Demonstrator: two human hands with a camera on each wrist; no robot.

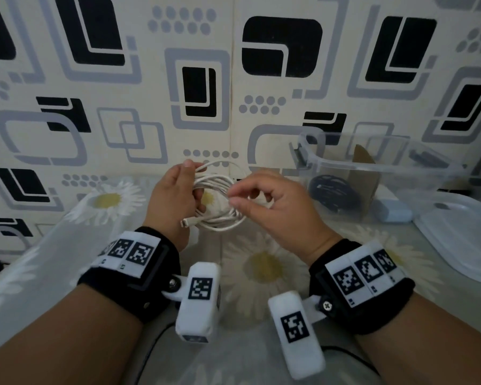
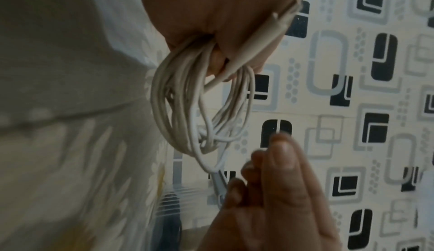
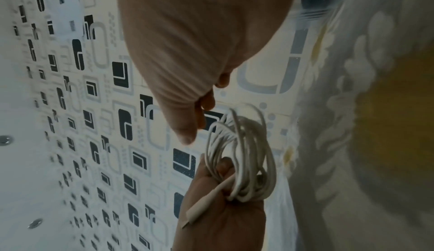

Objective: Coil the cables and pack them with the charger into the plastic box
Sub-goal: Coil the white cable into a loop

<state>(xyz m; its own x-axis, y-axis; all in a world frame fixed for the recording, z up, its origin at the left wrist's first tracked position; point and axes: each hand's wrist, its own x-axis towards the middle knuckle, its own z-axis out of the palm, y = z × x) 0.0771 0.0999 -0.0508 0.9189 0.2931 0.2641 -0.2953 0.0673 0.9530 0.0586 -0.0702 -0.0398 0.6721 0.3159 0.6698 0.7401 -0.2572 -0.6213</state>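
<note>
My left hand [image 1: 182,187] grips a white cable [image 1: 220,215] wound into a loose coil, held up above the daisy cloth. One connector [image 1: 184,223] pokes out below that hand and lies across its palm in the left wrist view [image 2: 258,37]. My right hand [image 1: 233,198] is at the coil's right side, thumb and forefinger pinched together on a strand. The clear plastic box [image 1: 378,165] stands open at the right with a coiled black cable [image 1: 333,193] inside. A pale charger [image 1: 392,211] lies on the cloth in front of the box.
A piece of brown cardboard [image 1: 364,173] stands inside the box. The box's clear lid [image 1: 461,240] lies at the right edge. A patterned wall [image 1: 200,87] rises close behind the hands. The daisy-print cloth [image 1: 264,268] covers the surface below.
</note>
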